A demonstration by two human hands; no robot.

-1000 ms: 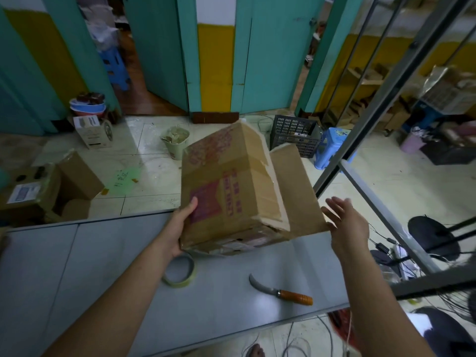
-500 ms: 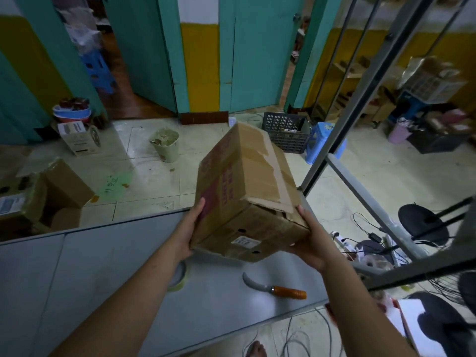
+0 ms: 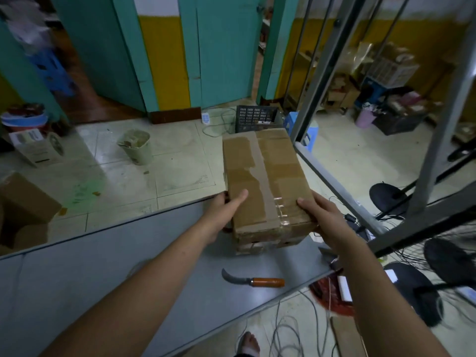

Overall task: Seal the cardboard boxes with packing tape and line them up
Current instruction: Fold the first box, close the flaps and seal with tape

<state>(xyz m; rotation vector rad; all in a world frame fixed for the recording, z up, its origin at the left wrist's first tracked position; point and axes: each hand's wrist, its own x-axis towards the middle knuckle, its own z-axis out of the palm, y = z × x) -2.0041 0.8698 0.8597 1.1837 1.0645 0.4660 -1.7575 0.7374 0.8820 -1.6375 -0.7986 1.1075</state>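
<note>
A brown cardboard box point(image 3: 268, 176) lies flat on the grey table point(image 3: 90, 274) near its far right corner, flaps closed, with an old strip of tape running down the top. My left hand point(image 3: 224, 215) grips its left side, thumb on top. My right hand point(image 3: 322, 217) grips the near right corner, thumb on top. A faint edge of the tape roll point(image 3: 134, 269) shows beside my left forearm; the rest is hidden.
A curved knife with an orange handle point(image 3: 253, 279) lies on the table near its front edge. A slanted metal frame post point(image 3: 322, 73) rises just right of the box. Open cardboard boxes point(image 3: 23, 210), a bin point(image 3: 136, 148) and a black crate point(image 3: 255, 119) stand on the floor beyond.
The box was tilted up with a flap open. The flap is now shut, and the box has been turned and set flat on the table, with both hands on it.
</note>
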